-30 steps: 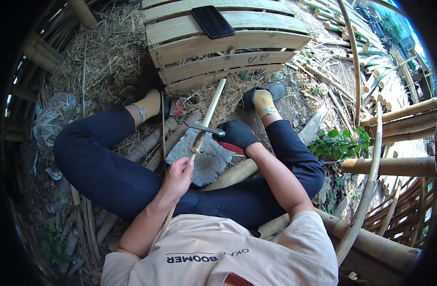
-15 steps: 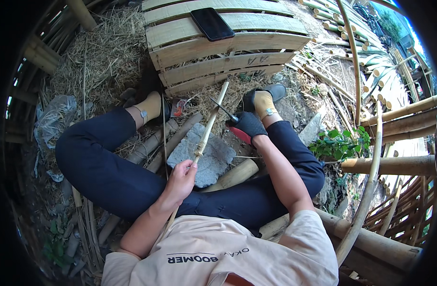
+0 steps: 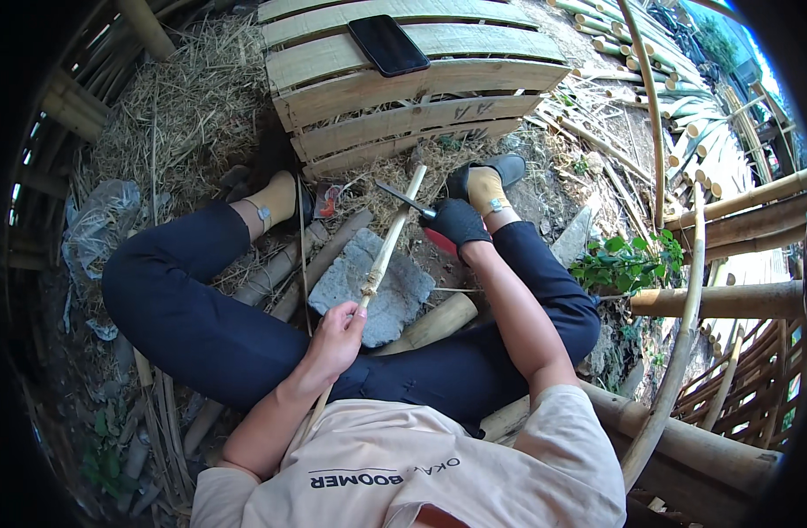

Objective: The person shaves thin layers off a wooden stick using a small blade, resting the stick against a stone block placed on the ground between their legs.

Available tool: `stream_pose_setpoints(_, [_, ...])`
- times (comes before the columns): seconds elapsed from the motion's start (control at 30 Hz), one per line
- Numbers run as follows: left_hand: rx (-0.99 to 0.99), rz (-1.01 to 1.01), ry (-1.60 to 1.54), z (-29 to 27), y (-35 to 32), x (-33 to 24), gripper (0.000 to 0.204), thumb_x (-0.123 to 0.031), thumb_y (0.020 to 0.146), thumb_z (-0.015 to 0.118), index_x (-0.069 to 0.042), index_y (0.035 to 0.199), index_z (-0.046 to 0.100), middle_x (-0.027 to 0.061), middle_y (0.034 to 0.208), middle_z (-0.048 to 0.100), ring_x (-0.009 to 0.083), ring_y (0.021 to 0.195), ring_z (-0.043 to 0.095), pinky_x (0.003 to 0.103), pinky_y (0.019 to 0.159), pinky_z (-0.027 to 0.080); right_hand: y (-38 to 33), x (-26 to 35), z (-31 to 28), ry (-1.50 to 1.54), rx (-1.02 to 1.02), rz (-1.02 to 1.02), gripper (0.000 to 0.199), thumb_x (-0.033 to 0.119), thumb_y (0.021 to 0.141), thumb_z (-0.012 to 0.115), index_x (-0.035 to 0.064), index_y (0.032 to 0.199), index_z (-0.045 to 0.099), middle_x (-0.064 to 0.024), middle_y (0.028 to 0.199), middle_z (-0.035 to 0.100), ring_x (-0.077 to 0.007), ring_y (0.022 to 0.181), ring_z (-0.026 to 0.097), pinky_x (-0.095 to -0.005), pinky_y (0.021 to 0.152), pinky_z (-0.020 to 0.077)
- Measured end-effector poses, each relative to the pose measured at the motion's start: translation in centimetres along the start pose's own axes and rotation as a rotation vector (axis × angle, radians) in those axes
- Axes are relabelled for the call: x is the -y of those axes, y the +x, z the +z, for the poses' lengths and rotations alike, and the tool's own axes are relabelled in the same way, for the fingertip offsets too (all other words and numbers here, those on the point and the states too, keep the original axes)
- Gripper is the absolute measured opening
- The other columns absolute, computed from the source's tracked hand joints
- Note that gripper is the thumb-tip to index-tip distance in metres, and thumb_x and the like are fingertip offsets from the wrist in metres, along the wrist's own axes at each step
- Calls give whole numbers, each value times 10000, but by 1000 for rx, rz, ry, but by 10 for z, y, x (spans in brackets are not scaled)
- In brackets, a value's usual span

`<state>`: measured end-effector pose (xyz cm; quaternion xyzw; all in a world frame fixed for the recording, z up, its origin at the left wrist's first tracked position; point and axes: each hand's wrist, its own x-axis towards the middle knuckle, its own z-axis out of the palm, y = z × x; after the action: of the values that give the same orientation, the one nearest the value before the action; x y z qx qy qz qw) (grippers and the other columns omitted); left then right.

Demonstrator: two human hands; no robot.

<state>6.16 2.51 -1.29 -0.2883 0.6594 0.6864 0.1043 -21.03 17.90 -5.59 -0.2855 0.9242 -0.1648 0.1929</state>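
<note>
Here, the left hand (image 3: 335, 339) grips a pale, knotted stick (image 3: 386, 254), the right hand (image 3: 457, 226) a knife (image 3: 393, 193)

Stick (image 3: 385, 255) over stone (image 3: 398, 301), before crate (image 3: 421, 83)

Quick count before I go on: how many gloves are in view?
1: the black-and-red glove, worn on the right hand. The left hand, around the stick, is bare. Any others would be hidden.
</note>
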Motion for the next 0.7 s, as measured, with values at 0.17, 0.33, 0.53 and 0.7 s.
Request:
stream_pose_setpoints(0.17, [99, -69, -126, 2, -3, -6, 201, -194, 1040, 498, -62, 896, 544, -55, 596, 427, 32, 478, 350, 246, 418, 262, -4, -11, 3, 30, -26, 46, 318, 376, 820, 675, 87, 934, 745, -220, 873, 705, -408, 858, 675, -469, 813, 532])
stream_pose_setpoints(0.33, [124, -149, -267, -3, -4, -27, 216, -245, 1058, 474, -104, 894, 477, -81, 590, 334, 16, 449, 280, 214, 393, 196, -33, 24, -12, 25, 8, -64, 320, 374, 820, 639, 91, 929, 742, -211, 898, 708, -399, 881, 680, -470, 840, 535])
stream_pose_setpoints(0.53, [107, -57, -208, -4, -6, -18, 233, -256, 1061, 469, -112, 878, 461, -78, 581, 317, 19, 438, 267, 218, 393, 195, -33, 33, -9, -9, -19, -114, 270, 363, 814, 649, 121, 887, 743, -182, 863, 711, -378, 850, 687, -466, 802, 544])
stream_pose_setpoints(0.7, [111, -105, -270, -7, -5, -19, 235, -256, 1064, 462, -114, 877, 458, -77, 579, 309, 22, 438, 271, 220, 391, 200, -9, 13, -2, -63, -75, -42, 255, 350, 803, 649, 127, 880, 747, -172, 857, 715, -371, 841, 692, -466, 783, 548])
